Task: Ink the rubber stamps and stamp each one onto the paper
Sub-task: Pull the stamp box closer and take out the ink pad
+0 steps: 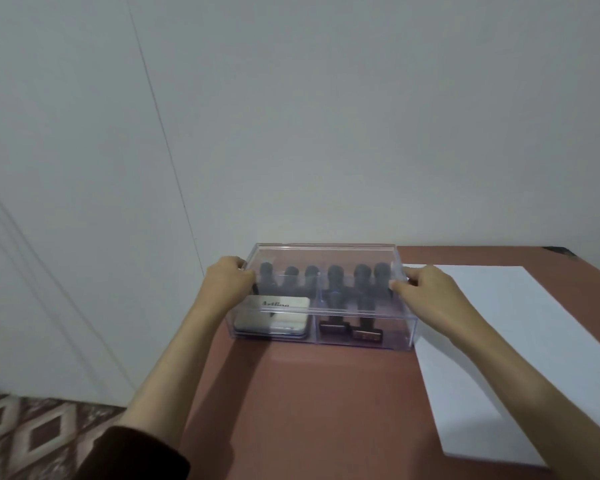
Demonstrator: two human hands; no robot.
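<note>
Reddish-brown table (309, 410) against a plain white wall; a clear box (404, 336) sits near its far edge, just beside a blank sheet of paper (520, 358) on the right. Left hand (227, 282) and right hand (426, 289) each curl their fingers round one end of the lid (326, 252) — both gripping it. Rubber stamps (335, 278) stand inside, handles up; the ink pad (271, 317) lies in the left front compartment. Judgement: opening step, nothing inked yet. Next move calls for lifting the lid level and setting it aside — then taking out the pad.

Head-worn view, facing forward and down, near table (309, 410)
</note>
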